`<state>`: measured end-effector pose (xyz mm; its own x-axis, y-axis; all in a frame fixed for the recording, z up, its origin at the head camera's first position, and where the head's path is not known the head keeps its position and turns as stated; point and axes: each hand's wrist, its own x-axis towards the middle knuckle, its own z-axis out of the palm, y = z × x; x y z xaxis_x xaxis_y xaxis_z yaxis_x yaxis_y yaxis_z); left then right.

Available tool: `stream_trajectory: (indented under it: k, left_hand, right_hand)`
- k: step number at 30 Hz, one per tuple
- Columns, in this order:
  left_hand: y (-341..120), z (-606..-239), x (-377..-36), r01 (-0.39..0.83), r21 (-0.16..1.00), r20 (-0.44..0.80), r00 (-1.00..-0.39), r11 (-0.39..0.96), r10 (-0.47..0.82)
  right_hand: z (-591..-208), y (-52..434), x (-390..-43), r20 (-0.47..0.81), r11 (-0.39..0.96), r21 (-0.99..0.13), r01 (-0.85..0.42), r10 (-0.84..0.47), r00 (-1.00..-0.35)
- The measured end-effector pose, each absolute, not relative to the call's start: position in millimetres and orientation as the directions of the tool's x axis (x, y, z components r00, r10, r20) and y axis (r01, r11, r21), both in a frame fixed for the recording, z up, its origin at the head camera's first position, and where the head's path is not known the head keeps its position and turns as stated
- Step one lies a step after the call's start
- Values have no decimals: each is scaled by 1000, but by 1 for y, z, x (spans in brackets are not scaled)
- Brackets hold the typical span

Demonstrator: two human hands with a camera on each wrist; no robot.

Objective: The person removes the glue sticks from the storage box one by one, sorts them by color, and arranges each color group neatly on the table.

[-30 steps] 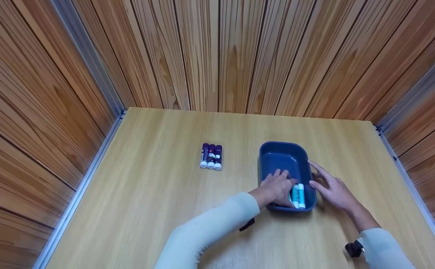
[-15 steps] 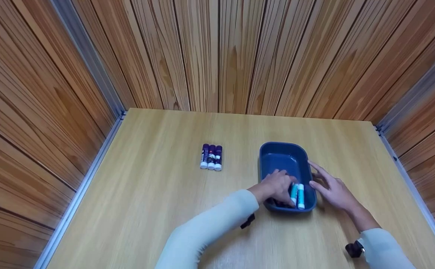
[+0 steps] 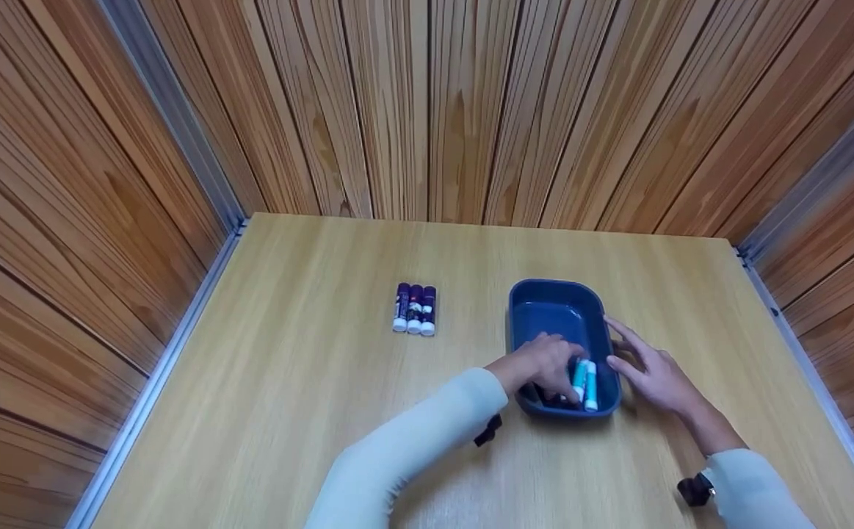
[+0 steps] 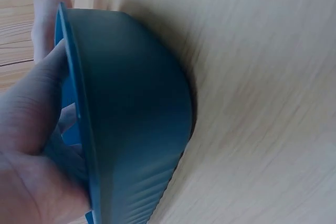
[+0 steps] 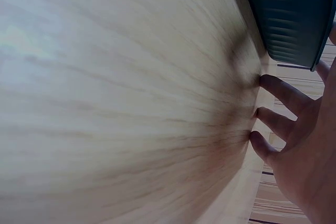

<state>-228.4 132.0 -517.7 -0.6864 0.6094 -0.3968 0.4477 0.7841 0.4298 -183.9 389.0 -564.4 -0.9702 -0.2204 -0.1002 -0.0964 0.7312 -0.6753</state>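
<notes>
- The left hand point(image 3: 540, 364) reaches over the near left rim into the blue tray point(image 3: 555, 308). Its fingers are curled down at the tray floor.
- Two teal sticks point(image 3: 585, 382) lie side by side in the near end of the tray, just right of the left fingertips. The fingertips appear to touch the nearer stick; whether they pinch it cannot be told from the head view.
- A dark item sits under the left fingers, by the near wall. It is too hidden to identify.
- In the left wrist view, the left thumb point(image 4: 37, 103) hooks over the tray rim point(image 4: 73, 93). The tray's outer wall fills the frame, so the sticks are not visible there.
- The right hand point(image 3: 650, 371) lies outside the tray, against its right wall. Its fingers are straight and slightly spread and hold nothing. This placement likely braces the tray against sliding while the other hand works inside.
- In the right wrist view, the right fingertips point(image 5: 273, 85) rest on the table point(image 5: 105, 103), just beside the tray's ribbed corner point(image 5: 294, 19).
- Three purple sticks point(image 3: 414, 308) lie in a tight row on the table, well apart from both hands, beyond and left of the left fingers.
- Wood-panel walls point(image 3: 427, 103) enclose the table on three sides.
</notes>
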Motion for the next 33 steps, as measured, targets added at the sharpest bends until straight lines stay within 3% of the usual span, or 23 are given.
stream_trajectory:
  k: [13,33]
  left_hand:
    - [118,-504,-244,383,597,-377,-641,705,668]
    - [68,-490,-246,386,662,-235,-707,642,667]
  right_hand:
    - [-565,387,-184,-102,728,-679,-93,-219,-970]
    - [-563,386,-184,-119,734,-676,-67,-198,-973]
